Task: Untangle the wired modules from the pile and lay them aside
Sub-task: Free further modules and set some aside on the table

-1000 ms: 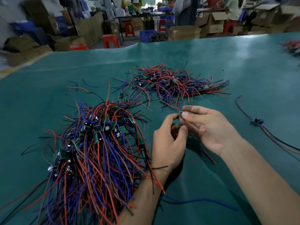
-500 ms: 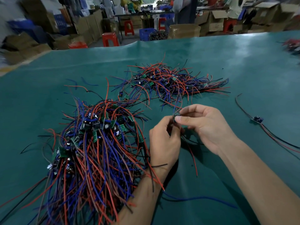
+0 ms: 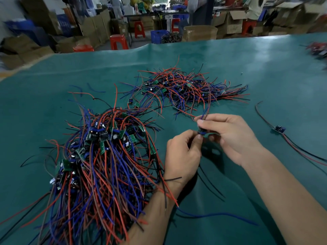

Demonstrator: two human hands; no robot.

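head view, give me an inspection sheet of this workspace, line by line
surface: green mat over the table, slightly glossy.
job's things: large pile of wired modules near left; second pile farther back; one held module between both hands; one laid-aside module on the right, wires spread flat.
clutter: loose blue wire near the front; blurred bundle at far right edge.
grip: left hand pinches the held module; right hand pinches it and its wires.
cables: red, blue and black leads tangled in both piles; some drape over the left wrist.
surroundings: cardboard boxes, red stools, blue crate, people at benches behind.
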